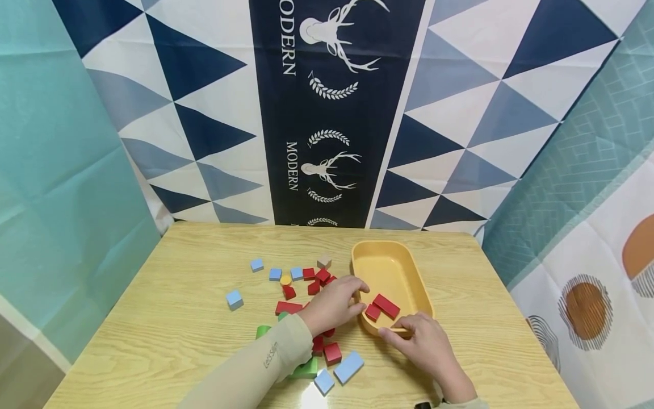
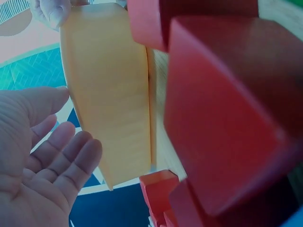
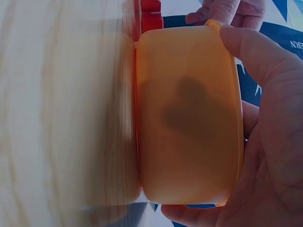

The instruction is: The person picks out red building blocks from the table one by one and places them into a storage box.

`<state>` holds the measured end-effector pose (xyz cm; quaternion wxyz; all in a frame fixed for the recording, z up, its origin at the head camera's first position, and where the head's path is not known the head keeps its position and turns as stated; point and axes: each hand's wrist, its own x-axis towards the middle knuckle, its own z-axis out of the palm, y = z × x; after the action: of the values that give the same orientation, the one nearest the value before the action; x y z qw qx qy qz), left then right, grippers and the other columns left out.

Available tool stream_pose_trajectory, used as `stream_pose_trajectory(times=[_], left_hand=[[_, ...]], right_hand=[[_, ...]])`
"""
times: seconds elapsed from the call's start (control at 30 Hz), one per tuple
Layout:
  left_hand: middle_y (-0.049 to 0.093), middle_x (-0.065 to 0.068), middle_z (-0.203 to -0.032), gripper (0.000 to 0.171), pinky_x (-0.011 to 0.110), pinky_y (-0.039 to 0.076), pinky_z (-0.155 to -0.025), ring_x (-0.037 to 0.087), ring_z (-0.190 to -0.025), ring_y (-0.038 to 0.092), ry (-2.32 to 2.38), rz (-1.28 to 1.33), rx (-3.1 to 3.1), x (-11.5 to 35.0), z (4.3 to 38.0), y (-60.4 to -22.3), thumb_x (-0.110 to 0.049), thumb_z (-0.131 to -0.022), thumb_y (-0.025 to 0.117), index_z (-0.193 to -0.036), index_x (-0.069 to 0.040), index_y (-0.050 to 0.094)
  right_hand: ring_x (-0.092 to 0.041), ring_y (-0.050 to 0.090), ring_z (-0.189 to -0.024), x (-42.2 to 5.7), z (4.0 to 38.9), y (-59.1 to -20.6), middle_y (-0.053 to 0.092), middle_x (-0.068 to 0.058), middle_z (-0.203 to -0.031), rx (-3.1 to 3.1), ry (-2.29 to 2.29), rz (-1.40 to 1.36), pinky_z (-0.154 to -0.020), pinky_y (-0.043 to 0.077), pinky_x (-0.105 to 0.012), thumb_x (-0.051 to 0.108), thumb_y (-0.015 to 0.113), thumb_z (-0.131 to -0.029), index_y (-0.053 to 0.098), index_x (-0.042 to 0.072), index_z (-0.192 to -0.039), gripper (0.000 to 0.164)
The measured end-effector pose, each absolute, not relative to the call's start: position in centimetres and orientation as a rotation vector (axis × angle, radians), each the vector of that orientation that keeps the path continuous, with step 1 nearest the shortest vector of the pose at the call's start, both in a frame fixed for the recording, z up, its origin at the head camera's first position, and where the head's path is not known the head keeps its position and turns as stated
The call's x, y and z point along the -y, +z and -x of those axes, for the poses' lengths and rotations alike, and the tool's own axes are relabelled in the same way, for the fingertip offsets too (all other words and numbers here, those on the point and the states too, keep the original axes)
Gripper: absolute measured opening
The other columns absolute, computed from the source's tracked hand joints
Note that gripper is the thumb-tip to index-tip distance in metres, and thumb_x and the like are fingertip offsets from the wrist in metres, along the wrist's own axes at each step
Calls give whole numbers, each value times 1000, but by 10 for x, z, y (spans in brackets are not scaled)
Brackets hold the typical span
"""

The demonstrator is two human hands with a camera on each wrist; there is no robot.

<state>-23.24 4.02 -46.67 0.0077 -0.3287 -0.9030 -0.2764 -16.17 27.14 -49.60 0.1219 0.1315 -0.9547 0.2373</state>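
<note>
A yellow plastic tray (image 1: 383, 264) stands on the table, a long red block (image 1: 386, 305) and a shorter red block (image 1: 373, 312) lying at its near end. My right hand (image 1: 424, 346) grips the near end of the tray; in the right wrist view its thumb (image 3: 258, 49) rests on the rim at one corner. Over the tray's left rim hovers my left hand (image 1: 332, 307), fingers spread loosely with nothing between them. In the left wrist view its palm (image 2: 42, 179) faces the tray's side wall (image 2: 109, 94). Large red blocks (image 2: 213, 118) fill the right of that view.
Left of the tray lie several red blocks (image 1: 288, 307), partly hidden by my left forearm, and green blocks (image 1: 305, 369). Blue blocks (image 1: 349, 367) are scattered around them. A yellow round piece (image 1: 285, 280) and a plain wooden block (image 1: 324, 261) lie farther back. Patterned cloth (image 1: 327, 113) hangs behind the table.
</note>
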Motion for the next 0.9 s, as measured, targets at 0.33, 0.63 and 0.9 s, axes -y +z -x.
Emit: stream_pose_trajectory(times=[0.33,0.63,0.9], left_hand=[[64,-6,-110,30,22,52,-85,2,-92,53,-741,1084,2819,-29,230,-466,-32,-90,74,-114,-17,67],[64,-5,-110,33,22,53,-83,1,-88,53,-645,1121,2825,-28,223,-466,-36,-89,74,-114,-17,66],[60,-7,-113,36,26,53,-87,2,-90,53,-577,1113,2881,-29,216,-467,-42,-90,71,-118,-21,65]], right_hand=[[-9,48,-68,-269,162,-495,62,13,-69,2811,660,-354,-59,41,-32,59,74,-79,70,26,-68,35],[-9,48,-67,-269,162,-497,61,15,-67,2793,649,-375,-58,40,-32,59,74,-79,69,27,-67,35],[-8,48,-67,-270,163,-498,61,15,-67,2778,663,-388,-59,40,-32,59,74,-79,68,28,-67,34]])
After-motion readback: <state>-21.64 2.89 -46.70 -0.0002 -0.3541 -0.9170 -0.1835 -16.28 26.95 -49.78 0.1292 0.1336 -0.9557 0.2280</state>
